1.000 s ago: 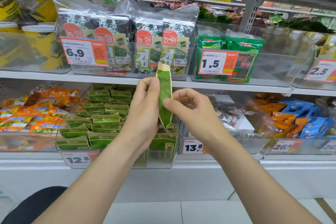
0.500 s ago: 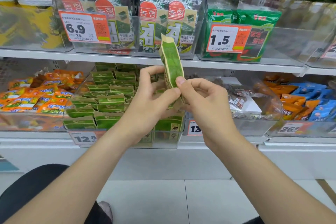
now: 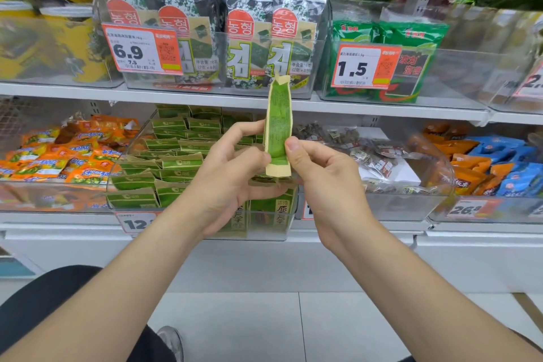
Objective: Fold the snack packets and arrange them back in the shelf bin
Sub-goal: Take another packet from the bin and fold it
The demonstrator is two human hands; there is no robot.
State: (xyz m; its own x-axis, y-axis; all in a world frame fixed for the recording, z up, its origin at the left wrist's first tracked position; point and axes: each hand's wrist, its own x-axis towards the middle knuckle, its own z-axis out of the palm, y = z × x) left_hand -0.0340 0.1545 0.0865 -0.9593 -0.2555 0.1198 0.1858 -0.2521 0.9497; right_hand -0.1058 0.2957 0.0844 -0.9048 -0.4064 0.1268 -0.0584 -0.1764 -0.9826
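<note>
A narrow green snack packet [image 3: 278, 123] with tan ends stands upright in front of the shelves. My left hand [image 3: 235, 173] pinches its lower left edge, and my right hand [image 3: 320, 173] pinches its lower right edge with thumb and forefinger. Behind my hands sits a clear shelf bin [image 3: 205, 225] on the lower shelf, packed with several green packets of the same kind [image 3: 173, 161]. My hands hide the bin's right part.
Orange snack packs [image 3: 58, 156] fill the bin to the left. To the right stand a bin of clear bags [image 3: 382, 156] and a bin of orange and blue packs [image 3: 493, 167]. The upper shelf [image 3: 205, 98] carries seaweed packs. White floor tiles lie below.
The view has shifted up the frame. The packet has turned from a slight tilt to more upright, and both hands have slid down to its lower end.
</note>
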